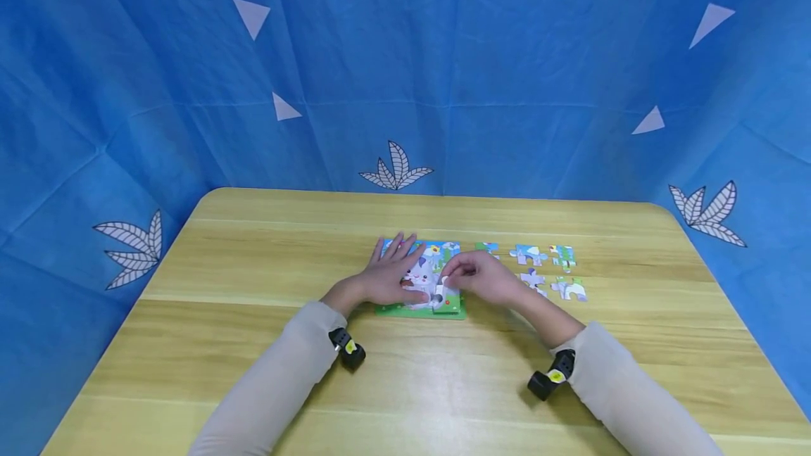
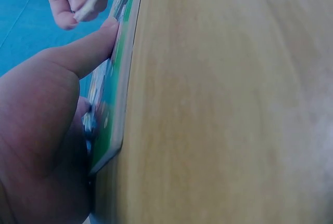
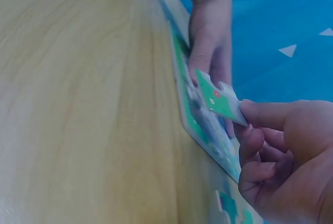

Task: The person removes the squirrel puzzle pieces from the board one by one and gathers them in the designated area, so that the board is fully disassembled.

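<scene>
Head view: the puzzle board [image 1: 405, 313] lies on the table [image 1: 266, 252], its centre serving as the dial. Toward 9 o'clock the left hand [image 1: 388, 280] rests on it, fingers spread apart; at 3 o'clock the right hand [image 1: 484, 275], thumb and fingertips clamped together, pinches a green-edged piece [image 3: 218, 102], tilted over the 4 o'clock corner; contact there cannot be told. Loose pieces [image 1: 528, 254] lie farther toward 3 o'clock. Fitting the piece appears in hand; the next move likely calls for levelling, aligning and pressing it.
</scene>
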Available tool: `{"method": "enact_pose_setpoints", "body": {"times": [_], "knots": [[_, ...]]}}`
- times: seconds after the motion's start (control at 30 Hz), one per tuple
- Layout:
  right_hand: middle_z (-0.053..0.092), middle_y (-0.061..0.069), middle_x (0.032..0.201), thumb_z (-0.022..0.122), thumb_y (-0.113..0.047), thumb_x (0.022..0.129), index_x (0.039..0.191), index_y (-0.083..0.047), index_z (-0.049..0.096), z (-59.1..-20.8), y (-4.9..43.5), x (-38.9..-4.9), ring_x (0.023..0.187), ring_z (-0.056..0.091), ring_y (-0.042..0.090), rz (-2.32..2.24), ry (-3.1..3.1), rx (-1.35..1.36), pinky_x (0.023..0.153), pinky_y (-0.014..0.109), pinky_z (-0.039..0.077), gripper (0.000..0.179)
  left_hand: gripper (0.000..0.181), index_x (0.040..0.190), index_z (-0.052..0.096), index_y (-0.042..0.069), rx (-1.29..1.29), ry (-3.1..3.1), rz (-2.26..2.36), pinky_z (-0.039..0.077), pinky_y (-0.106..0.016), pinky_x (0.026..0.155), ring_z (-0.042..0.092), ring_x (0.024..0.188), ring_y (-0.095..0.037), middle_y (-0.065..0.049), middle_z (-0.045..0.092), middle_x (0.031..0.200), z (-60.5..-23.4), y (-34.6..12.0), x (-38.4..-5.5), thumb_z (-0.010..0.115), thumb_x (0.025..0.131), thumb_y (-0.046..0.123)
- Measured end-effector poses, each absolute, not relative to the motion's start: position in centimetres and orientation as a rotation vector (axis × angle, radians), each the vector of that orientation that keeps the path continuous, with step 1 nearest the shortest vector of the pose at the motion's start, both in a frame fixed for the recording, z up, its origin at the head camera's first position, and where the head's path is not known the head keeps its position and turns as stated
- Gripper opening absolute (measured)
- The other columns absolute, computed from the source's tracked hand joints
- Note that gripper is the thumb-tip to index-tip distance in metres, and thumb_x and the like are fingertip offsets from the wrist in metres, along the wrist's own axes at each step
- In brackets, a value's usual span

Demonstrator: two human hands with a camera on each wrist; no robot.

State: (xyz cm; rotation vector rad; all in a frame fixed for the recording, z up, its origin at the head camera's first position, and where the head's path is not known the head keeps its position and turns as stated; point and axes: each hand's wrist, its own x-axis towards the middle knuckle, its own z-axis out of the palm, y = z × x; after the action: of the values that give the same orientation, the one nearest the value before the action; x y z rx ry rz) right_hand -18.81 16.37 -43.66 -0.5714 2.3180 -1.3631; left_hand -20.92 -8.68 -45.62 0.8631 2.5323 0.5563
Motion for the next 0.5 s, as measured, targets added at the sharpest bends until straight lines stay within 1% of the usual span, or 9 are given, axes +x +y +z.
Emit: {"method": "enact_pose_setpoints", "body": {"times": [0.1, 0.17, 0.23, 0.27, 0.3, 0.33, 0.43, 0.5], "knots": [[0.070, 0.006, 0.092, 0.064, -0.009, 0.101, 0.108, 0.000, 0.072, -43.4, 17.2, -18.9, 0.083, 0.062, 0.021, -1.393, 2.290, -0.520, 0.073, 0.035, 0.051, 0.014, 0.100, 0.165, 0.004, 0.015, 0.859, 2.539, 0.556, -0.022, -0.052, 0.118, -0.021, 0.154, -0.028, -0.007, -0.013, 0.170, -46.0, -8.7, -21.0, 0.060, 0.095, 0.060], [0.070, 0.007, 0.094, 0.065, -0.012, 0.101, 0.111, 0.001, 0.071, -43.2, 18.0, -18.9, 0.084, 0.063, 0.023, -1.405, 2.281, -0.482, 0.072, 0.037, 0.052, 0.017, 0.100, 0.165, 0.003, 0.016, 0.860, 2.542, 0.553, -0.022, -0.052, 0.118, -0.021, 0.154, -0.028, -0.007, -0.013, 0.170, -46.0, -8.7, -20.9, 0.060, 0.095, 0.060], [0.070, 0.008, 0.095, 0.066, -0.013, 0.100, 0.113, 0.002, 0.070, -43.0, 18.9, -18.9, 0.087, 0.063, 0.022, -1.412, 2.282, -0.450, 0.073, 0.037, 0.053, 0.020, 0.100, 0.165, 0.004, 0.015, 0.870, 2.541, 0.557, -0.022, -0.053, 0.118, -0.021, 0.154, -0.029, -0.008, -0.012, 0.170, -46.0, -8.7, -20.9, 0.060, 0.095, 0.060], [0.070, 0.008, 0.095, 0.066, -0.014, 0.100, 0.113, 0.003, 0.070, -42.9, 19.4, -18.8, 0.084, 0.062, 0.021, -1.412, 2.283, -0.433, 0.071, 0.036, 0.051, 0.021, 0.100, 0.165, 0.004, 0.014, 0.877, 2.540, 0.558, -0.021, -0.054, 0.118, -0.020, 0.154, -0.030, -0.009, -0.012, 0.170, -45.9, -8.7, -20.8, 0.060, 0.096, 0.059], [0.070, 0.007, 0.096, 0.066, -0.015, 0.100, 0.114, 0.003, 0.070, -42.8, 20.0, -18.7, 0.085, 0.062, 0.020, -1.411, 2.283, -0.410, 0.071, 0.035, 0.051, 0.022, 0.099, 0.165, 0.005, 0.013, 0.884, 2.538, 0.561, -0.020, -0.055, 0.118, -0.019, 0.154, -0.031, -0.010, -0.011, 0.170, -45.7, -8.7, -20.8, 0.060, 0.096, 0.059], [0.070, 0.007, 0.096, 0.067, -0.015, 0.100, 0.115, 0.003, 0.069, -42.6, 20.6, -18.6, 0.079, 0.060, 0.019, -1.409, 2.283, -0.387, 0.067, 0.034, 0.050, 0.023, 0.099, 0.165, 0.005, 0.013, 0.888, 2.538, 0.562, -0.020, -0.055, 0.118, -0.019, 0.154, -0.031, -0.010, -0.011, 0.170, -45.7, -8.8, -20.8, 0.060, 0.096, 0.059], [0.070, 0.007, 0.094, 0.067, -0.015, 0.100, 0.116, 0.004, 0.068, -41.9, 22.5, -18.1, 0.069, 0.053, 0.017, -1.409, 2.271, -0.322, 0.061, 0.033, 0.047, 0.026, 0.099, 0.165, 0.006, 0.013, 0.895, 2.537, 0.566, -0.020, -0.056, 0.118, -0.019, 0.154, -0.031, -0.010, -0.010, 0.171, -45.7, -8.8, -20.8, 0.061, 0.096, 0.058], [0.070, 0.007, 0.094, 0.067, -0.015, 0.100, 0.117, 0.005, 0.067, -41.4, 24.0, -17.7, 0.068, 0.053, 0.017, -1.411, 2.263, -0.304, 0.060, 0.033, 0.047, 0.027, 0.099, 0.165, 0.007, 0.013, 0.892, 2.538, 0.563, -0.020, -0.055, 0.118, -0.018, 0.154, -0.031, -0.010, -0.010, 0.171, -45.7, -8.8, -20.8, 0.061, 0.096, 0.058]]}}
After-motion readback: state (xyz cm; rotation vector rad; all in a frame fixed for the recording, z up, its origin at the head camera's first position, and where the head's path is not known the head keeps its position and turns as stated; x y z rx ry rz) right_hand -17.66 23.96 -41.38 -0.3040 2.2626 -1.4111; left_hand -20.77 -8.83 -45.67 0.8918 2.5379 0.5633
